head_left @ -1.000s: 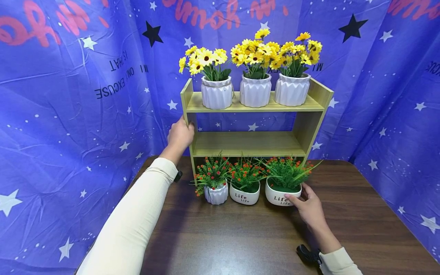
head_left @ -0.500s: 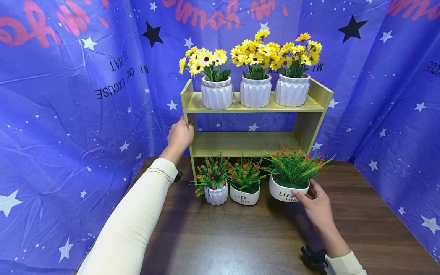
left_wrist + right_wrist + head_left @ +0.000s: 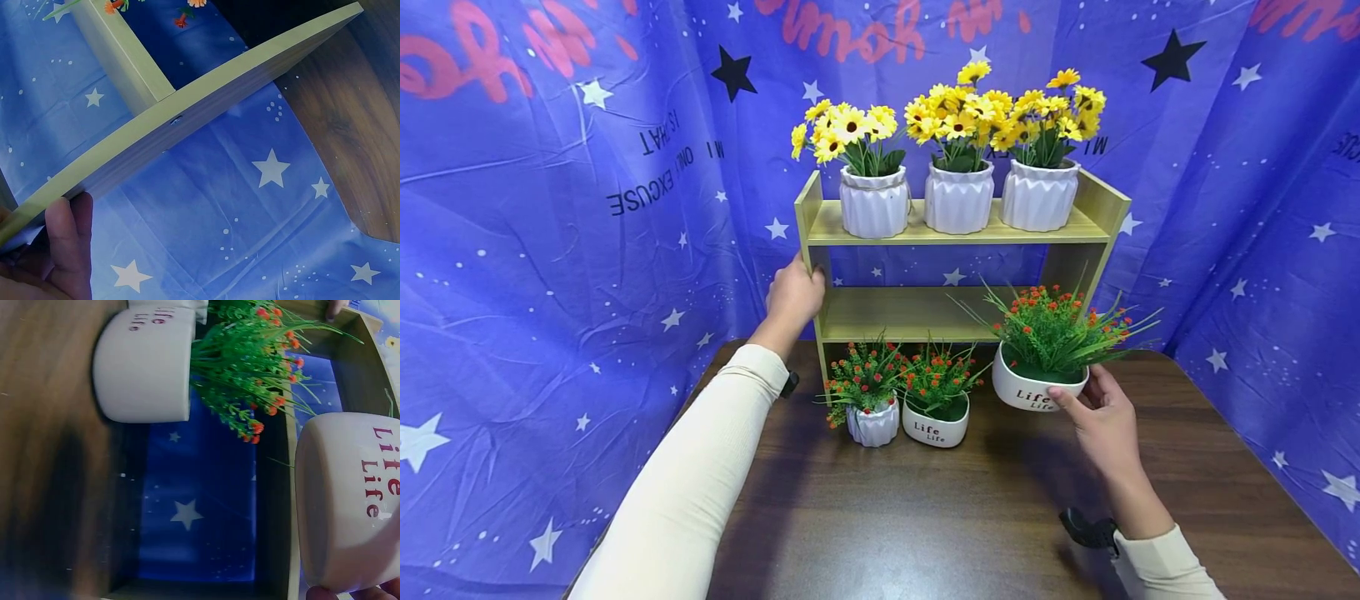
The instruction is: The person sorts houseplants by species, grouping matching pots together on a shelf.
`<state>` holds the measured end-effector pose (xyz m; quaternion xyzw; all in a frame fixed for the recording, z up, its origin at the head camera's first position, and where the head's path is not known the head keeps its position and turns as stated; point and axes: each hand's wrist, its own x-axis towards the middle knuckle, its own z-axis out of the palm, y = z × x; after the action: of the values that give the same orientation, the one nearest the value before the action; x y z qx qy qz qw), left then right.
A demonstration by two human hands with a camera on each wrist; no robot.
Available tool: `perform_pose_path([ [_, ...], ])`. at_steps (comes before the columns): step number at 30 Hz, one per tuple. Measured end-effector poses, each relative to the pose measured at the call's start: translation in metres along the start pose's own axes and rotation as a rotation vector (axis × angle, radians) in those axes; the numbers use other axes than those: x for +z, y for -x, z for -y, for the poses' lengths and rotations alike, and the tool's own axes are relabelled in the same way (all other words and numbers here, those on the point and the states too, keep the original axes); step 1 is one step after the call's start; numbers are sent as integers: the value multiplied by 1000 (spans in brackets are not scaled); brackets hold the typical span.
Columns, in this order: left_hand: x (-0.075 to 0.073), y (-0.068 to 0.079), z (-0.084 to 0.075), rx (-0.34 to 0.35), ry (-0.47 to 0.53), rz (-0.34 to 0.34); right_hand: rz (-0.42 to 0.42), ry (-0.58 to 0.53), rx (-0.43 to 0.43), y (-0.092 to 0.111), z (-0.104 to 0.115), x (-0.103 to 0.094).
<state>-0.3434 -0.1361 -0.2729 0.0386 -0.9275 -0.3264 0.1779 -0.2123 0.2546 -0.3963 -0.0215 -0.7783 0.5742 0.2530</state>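
Note:
My right hand point(image 3: 1108, 421) holds a white oval "Life" flowerpot point(image 3: 1033, 385) with red-orange flowers and long grass leaves, thumb on its front and fingers at its right side. The pot hangs above the table, in front of the shelf's right part; the right wrist view shows its lettered side point(image 3: 356, 494) close up. My left hand point(image 3: 795, 293) grips the left side panel of the wooden shelf point(image 3: 925, 312); in the left wrist view the fingers point(image 3: 65, 234) lie against the panel's edge. Some left fingers are hidden behind the panel.
Three white pots of yellow flowers point(image 3: 958, 200) stand on the top shelf board. Before the shelf on the brown table point(image 3: 880, 508) stand a ribbed pot point(image 3: 874, 425) and another oval "Life" pot point(image 3: 936, 429), both with red flowers. Blue star-printed curtains point(image 3: 587, 333) surround the table.
My right hand has lifted the "Life" flowerpot off the table and moved it up and slightly right. My left hand has stayed on the shelf's side.

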Motion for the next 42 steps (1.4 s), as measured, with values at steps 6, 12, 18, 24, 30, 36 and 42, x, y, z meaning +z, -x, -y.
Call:
perform_pose_path([
  [6, -1, 0, 0, 5, 6, 13, -20, -33, -22, -12, 12, 4],
  [12, -1, 0, 0, 5, 8, 6, -27, -102, -38, -22, 21, 8],
  [18, -2, -1, 0, 12, -1, -2, -23, -168, -46, -34, 28, 13],
  [24, -1, 0, 0, 20, -4, -12, 12, -97, 15, -46, 26, 22],
  [30, -1, 1, 0, 16, -9, -6, 46, -9, 66, -56, 20, 28],
  [36, -1, 0, 0, 11, -7, 0, 65, 46, 51, -71, 18, 30],
  [42, 0, 0, 0, 12, -7, -2, 83, 74, 51, -86, 18, 31],
])
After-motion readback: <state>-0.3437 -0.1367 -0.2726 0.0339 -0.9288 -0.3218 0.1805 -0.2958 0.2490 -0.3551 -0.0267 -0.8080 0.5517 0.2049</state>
